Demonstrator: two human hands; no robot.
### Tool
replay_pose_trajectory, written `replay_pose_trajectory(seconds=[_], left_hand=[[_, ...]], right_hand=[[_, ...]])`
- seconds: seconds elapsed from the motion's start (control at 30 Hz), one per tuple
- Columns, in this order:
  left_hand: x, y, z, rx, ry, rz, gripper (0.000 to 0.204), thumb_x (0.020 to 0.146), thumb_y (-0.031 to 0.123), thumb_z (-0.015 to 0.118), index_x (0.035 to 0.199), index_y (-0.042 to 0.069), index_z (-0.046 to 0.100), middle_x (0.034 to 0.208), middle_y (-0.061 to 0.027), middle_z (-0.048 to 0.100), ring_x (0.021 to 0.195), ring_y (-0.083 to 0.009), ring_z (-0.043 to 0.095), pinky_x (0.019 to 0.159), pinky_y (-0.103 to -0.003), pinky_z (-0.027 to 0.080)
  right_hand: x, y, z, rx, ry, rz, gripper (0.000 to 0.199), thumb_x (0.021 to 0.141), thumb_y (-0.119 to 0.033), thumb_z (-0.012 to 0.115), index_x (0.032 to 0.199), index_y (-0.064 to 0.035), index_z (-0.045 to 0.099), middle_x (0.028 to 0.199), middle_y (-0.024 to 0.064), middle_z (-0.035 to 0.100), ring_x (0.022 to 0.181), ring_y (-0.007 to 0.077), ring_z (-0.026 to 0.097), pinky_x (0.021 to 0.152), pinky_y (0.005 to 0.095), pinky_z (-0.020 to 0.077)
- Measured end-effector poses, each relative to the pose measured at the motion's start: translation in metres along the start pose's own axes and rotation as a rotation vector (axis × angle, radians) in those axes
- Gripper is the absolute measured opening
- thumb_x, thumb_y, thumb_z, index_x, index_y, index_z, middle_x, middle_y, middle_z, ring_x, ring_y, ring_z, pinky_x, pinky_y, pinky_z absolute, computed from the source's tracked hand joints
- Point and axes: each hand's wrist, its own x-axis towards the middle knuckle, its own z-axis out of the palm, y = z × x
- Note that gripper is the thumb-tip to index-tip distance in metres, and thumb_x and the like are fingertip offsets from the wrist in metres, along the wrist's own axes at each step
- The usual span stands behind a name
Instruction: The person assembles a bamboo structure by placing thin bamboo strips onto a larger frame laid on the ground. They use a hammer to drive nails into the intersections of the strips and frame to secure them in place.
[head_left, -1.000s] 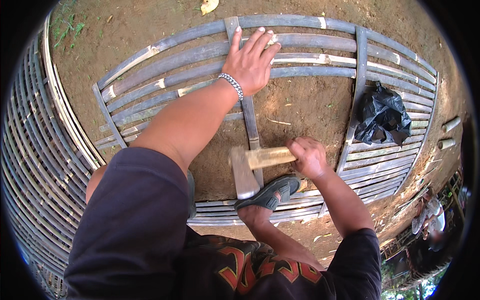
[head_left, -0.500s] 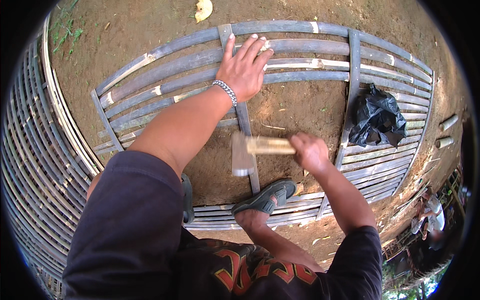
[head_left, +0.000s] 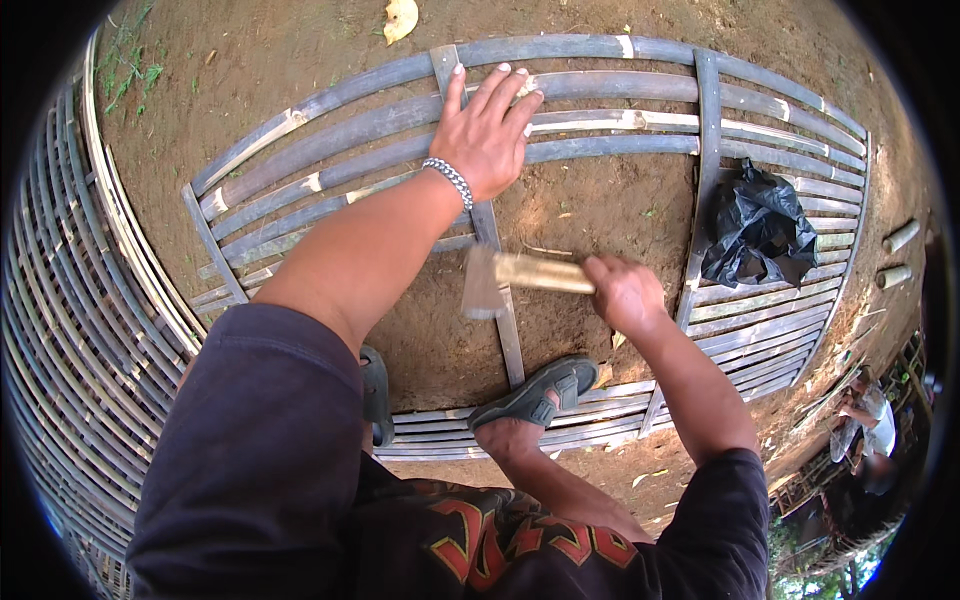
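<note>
My left hand (head_left: 482,140) lies with its fingers spread on the far bamboo slats (head_left: 610,88) of a panel, where a crosspiece (head_left: 507,335) runs under it. Closed round the wooden handle of a hatchet (head_left: 545,273) is my right hand (head_left: 630,295), over the panel's open middle. The hatchet's wide metal head, blurred by motion, overlaps the crosspiece in the picture; whether it touches the wood I cannot tell. Bare soil (head_left: 575,215) shows through the gap between the far and near slats.
A crumpled black plastic bag (head_left: 760,230) rests on the right-hand slats. Another slatted bamboo panel (head_left: 90,320) stands at the left. My sandalled foot (head_left: 535,395) is by the near slats. Two short bamboo pieces (head_left: 893,275) lie at the right, and a person (head_left: 873,420) is farther off.
The hatchet head has moved slightly away from me and its handle has tilted. My right hand has shifted a little to the right; my left hand stays on the slats.
</note>
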Motion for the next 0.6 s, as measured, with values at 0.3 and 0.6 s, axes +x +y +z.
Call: replay_pose_trajectory(seconds=[0.3, 0.6], left_hand=[[0.004, -0.004, -0.003, 0.003, -0.015, -0.011, 0.048, 0.098, 0.024, 0.052, 0.146, 0.017, 0.050, 0.157, -0.0073, 0.041, 0.150, -0.0246, 0.032, 0.124, -0.061, 0.013], [-0.001, 0.001, -0.003, -0.015, -0.016, 0.003, 0.048, 0.098, 0.024, 0.053, 0.145, 0.016, 0.051, 0.156, -0.0075, 0.042, 0.150, -0.0244, 0.033, 0.123, -0.061, 0.014]], right_hand=[[0.009, 0.004, -0.013, 0.020, 0.019, -0.176, 0.024, 0.080, -0.009, 0.064, 0.104, -0.0155, 0.062, 0.090, 0.0071, 0.067, 0.084, 0.0295, 0.070, 0.068, 0.0433, 0.0579], [0.014, 0.010, -0.007, 0.056, -0.018, -0.103, 0.023, 0.080, -0.007, 0.066, 0.102, -0.0125, 0.061, 0.095, 0.0122, 0.070, 0.089, 0.0342, 0.070, 0.074, 0.0471, 0.0578]])
